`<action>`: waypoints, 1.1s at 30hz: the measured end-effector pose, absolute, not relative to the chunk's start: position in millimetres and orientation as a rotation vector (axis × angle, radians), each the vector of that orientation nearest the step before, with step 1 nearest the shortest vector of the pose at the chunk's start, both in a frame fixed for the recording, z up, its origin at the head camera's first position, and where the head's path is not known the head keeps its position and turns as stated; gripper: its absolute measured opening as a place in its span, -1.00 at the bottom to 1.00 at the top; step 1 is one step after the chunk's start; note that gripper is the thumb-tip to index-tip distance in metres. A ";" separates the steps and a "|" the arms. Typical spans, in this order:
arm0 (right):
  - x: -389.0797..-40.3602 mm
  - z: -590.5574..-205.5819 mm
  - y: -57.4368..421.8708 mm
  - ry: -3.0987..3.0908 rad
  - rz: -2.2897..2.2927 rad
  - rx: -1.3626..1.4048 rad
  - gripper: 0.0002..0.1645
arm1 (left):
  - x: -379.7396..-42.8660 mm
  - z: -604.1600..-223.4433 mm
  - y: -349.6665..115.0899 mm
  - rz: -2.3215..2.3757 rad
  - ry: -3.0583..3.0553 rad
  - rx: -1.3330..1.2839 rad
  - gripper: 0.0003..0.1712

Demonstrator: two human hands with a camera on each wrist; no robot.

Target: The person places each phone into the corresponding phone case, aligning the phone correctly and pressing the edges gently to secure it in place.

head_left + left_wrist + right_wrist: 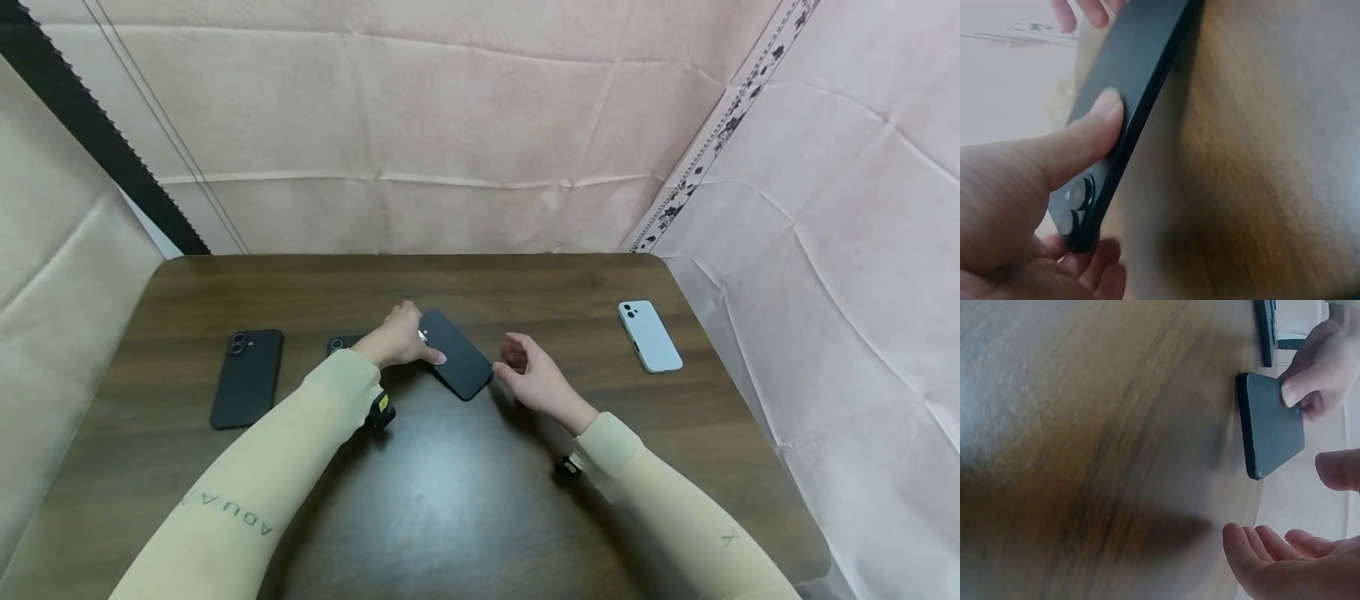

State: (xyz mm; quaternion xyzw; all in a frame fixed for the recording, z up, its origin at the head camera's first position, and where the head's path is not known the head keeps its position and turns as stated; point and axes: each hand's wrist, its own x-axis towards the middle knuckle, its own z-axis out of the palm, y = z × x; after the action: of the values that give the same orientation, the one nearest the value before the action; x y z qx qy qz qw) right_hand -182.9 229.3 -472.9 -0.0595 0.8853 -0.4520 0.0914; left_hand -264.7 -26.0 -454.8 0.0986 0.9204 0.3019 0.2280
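Note:
My left hand (396,338) grips a dark smartphone (461,360) by its camera end. The thumb lies across the phone's back and fingers curl beneath it, as the left wrist view shows. Its far end slants toward my right hand (538,382), and in the right wrist view the phone (1272,425) is tilted over the table. Thumb and fingers of the right hand are spread apart near that end, with a gap between them and the phone. A second dark phone (342,342) lies behind my left wrist, mostly hidden by it.
Another dark phone (249,379) lies camera side up at the left of the wooden table (450,517). Toward the right edge lies a light blue phone (651,337). Pale creased cloth (480,125) hangs behind the table and along both sides.

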 end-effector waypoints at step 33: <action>-174.3 -469.9 205.4 2.431 -1.625 -0.237 -0.61 | -231.7 -437.0 -39.5 1.623 2.231 0.362 -0.43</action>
State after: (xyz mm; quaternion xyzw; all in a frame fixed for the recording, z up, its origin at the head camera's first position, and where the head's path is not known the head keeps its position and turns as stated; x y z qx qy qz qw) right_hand -174.3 205.4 -469.9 -0.0803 0.8242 -0.5508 0.1038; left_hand -231.7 -39.5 -437.0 0.1279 0.7889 0.5740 0.1783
